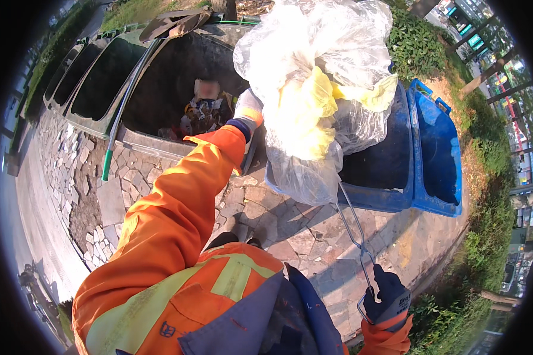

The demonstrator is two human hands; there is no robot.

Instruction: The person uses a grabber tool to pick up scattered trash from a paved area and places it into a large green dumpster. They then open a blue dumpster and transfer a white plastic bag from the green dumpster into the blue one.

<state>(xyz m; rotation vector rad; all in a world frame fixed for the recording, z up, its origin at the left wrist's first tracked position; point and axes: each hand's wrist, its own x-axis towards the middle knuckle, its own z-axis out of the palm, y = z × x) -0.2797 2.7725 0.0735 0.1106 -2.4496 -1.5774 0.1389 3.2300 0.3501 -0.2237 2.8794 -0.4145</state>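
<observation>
My left hand [249,108], in a pale work glove, is at the left side of a large bundle of clear plastic bags [302,173]. Its fingers are hidden by the bundle, which it holds up over the bins. Yellow plastic [322,95] shows among the clear film. My right hand [387,295], in a dark glove bearing writing, grips long metal tongs [359,242] by the handle end. The tongs point up to the bundle's lower edge; their tips are hard to make out there. Beneath the bundle stands a blue wheeled bin [373,202].
Left of the bundle, a grey bin [160,148] contains loose litter [204,113]; a long-handled tool with a green grip [108,164] leans across it. More dark bins [89,124] line up further left. Another blue bin [435,204] stands right. Stone paving [302,239] and shrubs [415,42] surround them.
</observation>
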